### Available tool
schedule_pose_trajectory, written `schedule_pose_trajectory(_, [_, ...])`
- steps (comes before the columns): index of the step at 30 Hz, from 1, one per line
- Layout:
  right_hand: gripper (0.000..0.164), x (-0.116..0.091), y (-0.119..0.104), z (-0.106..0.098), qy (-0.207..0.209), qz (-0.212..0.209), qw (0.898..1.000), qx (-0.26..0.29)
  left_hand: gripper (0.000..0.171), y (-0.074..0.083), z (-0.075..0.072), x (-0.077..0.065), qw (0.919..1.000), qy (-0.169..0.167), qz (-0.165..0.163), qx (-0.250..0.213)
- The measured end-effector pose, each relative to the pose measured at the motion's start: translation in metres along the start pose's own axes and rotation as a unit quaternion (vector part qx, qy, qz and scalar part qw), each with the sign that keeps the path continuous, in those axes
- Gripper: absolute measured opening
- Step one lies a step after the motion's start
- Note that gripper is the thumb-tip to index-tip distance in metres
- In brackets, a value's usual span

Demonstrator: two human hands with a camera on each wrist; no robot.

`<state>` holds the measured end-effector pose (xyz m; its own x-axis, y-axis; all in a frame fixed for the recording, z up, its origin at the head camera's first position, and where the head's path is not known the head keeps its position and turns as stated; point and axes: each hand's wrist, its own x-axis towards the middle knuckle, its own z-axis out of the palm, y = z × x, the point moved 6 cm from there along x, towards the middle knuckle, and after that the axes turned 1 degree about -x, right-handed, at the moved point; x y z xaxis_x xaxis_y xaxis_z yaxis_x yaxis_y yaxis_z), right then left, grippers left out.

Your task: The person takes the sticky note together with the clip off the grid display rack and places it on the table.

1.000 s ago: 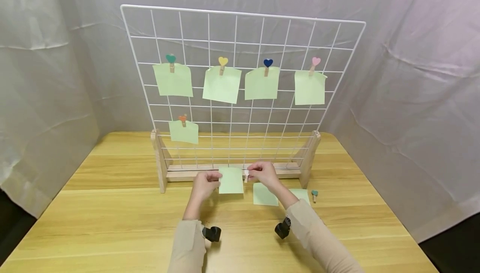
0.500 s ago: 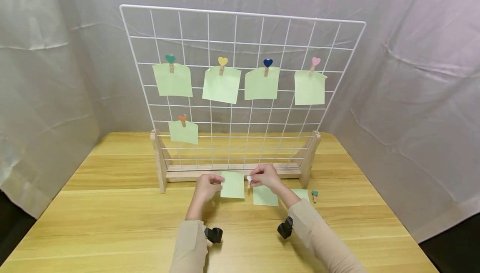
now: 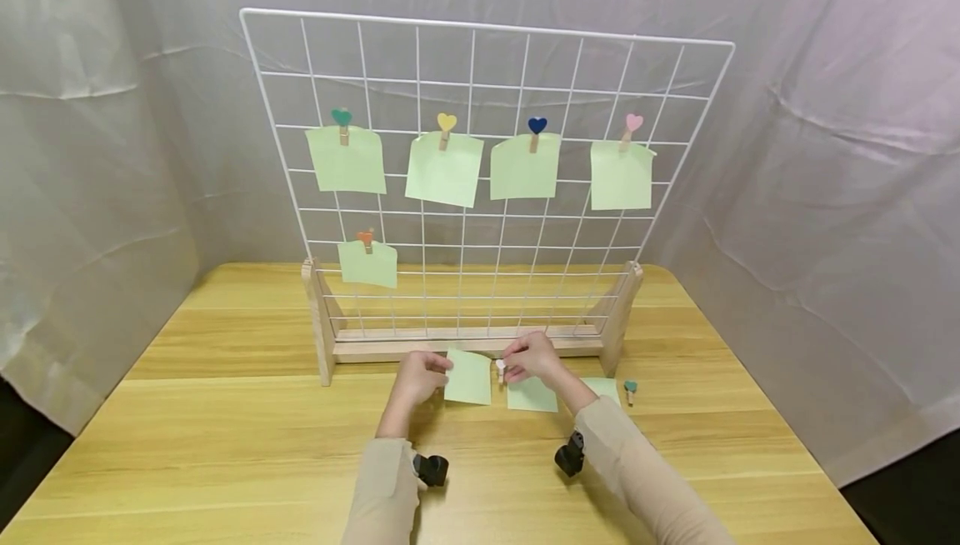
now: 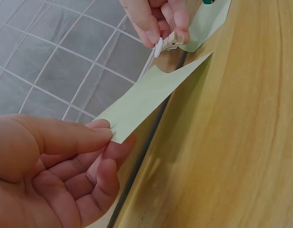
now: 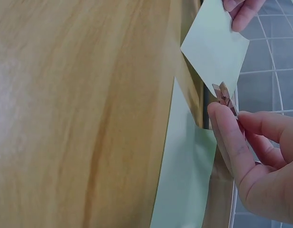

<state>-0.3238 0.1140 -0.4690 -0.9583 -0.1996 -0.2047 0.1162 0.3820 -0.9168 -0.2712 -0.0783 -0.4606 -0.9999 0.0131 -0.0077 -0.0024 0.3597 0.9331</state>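
My left hand (image 3: 422, 378) pinches the left edge of a pale green paper note (image 3: 468, 377) between thumb and fingers, tilted in front of the rack's wooden base. In the left wrist view the note (image 4: 144, 97) slants up off the table. Just right of it, my right hand (image 3: 534, 357) pinches a small wooden clothespin (image 3: 500, 372) with a white heart on it. The right wrist view shows that clothespin (image 5: 224, 97) with its tips right at the note's edge. Another green note (image 3: 532, 395) lies on the table below my right hand.
A white wire grid (image 3: 480, 220) stands on a wooden base (image 3: 390, 352). Several green notes hang from it by heart clothespins, including an orange one (image 3: 365, 241) lower left. On the right lie a partly hidden note (image 3: 604, 388) and a teal-heart clothespin (image 3: 630, 392).
The held note has come down and slightly right, away from the grid, and tilted. My right hand with the white-heart clothespin has also moved a little lower and to the right.
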Motion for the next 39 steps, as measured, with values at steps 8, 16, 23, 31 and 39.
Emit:
schedule_pose_trajectory(8, [0.006, 0.002, 0.001, 0.003, -0.007, -0.006, 1.000, -0.020, 0.015, -0.003, 0.003, 0.001, 0.9994, -0.011, -0.025, 0.021])
schedule_pose_trajectory(16, [0.005, 0.002, 0.003, 0.006, -0.011, 0.000, 0.999, -0.036, 0.017, -0.007, 0.006, 0.003, 0.9985, -0.020, -0.041, 0.029])
schedule_pose_trajectory(23, [0.005, 0.000, 0.003, 0.007, -0.010, -0.004, 0.999, -0.044, 0.017, -0.007, 0.007, 0.004, 0.9979, -0.013, -0.038, 0.051])
schedule_pose_trajectory(31, [0.006, -0.001, 0.003, 0.008, -0.015, -0.004, 0.998, -0.053, 0.015, -0.009, 0.007, 0.003, 0.9966, -0.005, -0.052, 0.063])
schedule_pose_trajectory(39, [0.005, -0.001, 0.003, 0.011, -0.020, -0.004, 0.997, -0.071, 0.016, -0.009, 0.009, 0.002, 0.9969, -0.005, -0.050, 0.061])
